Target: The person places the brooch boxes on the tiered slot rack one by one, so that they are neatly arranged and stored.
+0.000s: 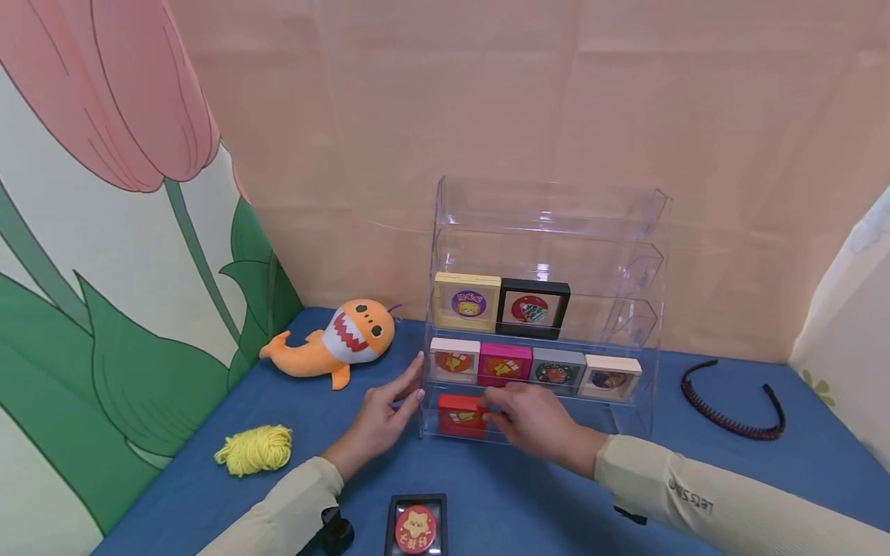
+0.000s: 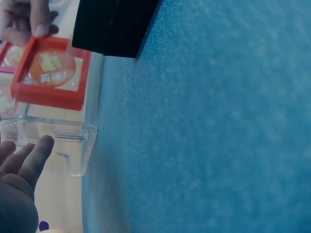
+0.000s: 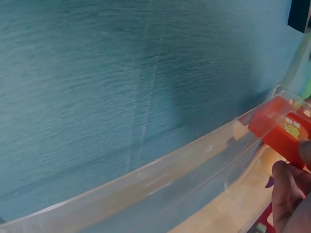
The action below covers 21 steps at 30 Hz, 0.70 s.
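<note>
A clear acrylic tiered rack (image 1: pixel 549 241) stands on the blue cloth. On its lowest tier, at the left, sits a small red frame box (image 1: pixel 462 417) with a round badge inside. My right hand (image 1: pixel 538 423) pinches the red box by its right edge; the right wrist view shows the thumb against the box (image 3: pixel 277 131). My left hand (image 1: pixel 381 417) is at the rack's left side with fingers extended and nothing in it. In the left wrist view, these fingers (image 2: pixel 35 162) point toward the rack's end, apart from the red box (image 2: pixel 51 99).
Frame boxes in white, magenta (image 1: pixel 504 364), grey and cream fill the tier above; a yellow one (image 1: pixel 467 302) and a black one (image 1: pixel 532 309) stand higher. A black frame (image 1: pixel 416 529) lies in front. Orange plush shark (image 1: pixel 334 344), yellow yarn (image 1: pixel 256 450) left; dark headband (image 1: pixel 737 421) right.
</note>
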### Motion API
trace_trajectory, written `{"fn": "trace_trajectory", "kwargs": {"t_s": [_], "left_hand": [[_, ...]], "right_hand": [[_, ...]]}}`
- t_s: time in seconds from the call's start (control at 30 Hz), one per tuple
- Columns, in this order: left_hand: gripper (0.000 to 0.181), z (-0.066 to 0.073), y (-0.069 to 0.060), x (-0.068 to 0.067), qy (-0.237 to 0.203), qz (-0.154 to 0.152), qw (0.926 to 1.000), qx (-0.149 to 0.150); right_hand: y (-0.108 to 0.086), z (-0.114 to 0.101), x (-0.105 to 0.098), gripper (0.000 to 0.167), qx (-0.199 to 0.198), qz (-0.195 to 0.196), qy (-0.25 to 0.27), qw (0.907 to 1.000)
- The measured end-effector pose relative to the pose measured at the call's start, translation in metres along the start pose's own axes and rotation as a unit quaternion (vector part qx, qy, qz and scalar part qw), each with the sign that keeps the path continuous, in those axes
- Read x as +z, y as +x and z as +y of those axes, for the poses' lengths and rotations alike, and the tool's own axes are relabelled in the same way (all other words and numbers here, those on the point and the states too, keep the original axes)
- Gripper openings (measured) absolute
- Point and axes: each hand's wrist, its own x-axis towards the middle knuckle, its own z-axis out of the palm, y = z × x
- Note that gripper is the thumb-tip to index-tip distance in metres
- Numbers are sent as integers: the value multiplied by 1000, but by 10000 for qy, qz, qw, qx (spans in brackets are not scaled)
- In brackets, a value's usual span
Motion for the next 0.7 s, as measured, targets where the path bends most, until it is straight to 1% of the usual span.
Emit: {"fn": "trace_trajectory", "kwargs": {"t_s": [0.2, 0.43, 0.6, 0.7], "left_hand": [[56, 0, 0, 0, 14, -5, 10000, 25], [55, -2, 0, 0, 24, -17, 9999, 141], [55, -2, -1, 0, 35, 28, 9999, 145], [55, -1, -1, 0, 16, 14, 10000, 84]], "right_hand": [[6, -5, 4, 19, 64, -111, -87, 9999], [11, -10, 6, 19, 180, -313, -93, 9993], [12, -12, 7, 20, 206, -323, -156, 9991], [12, -12, 7, 21, 226, -294, -220, 9991]]}}
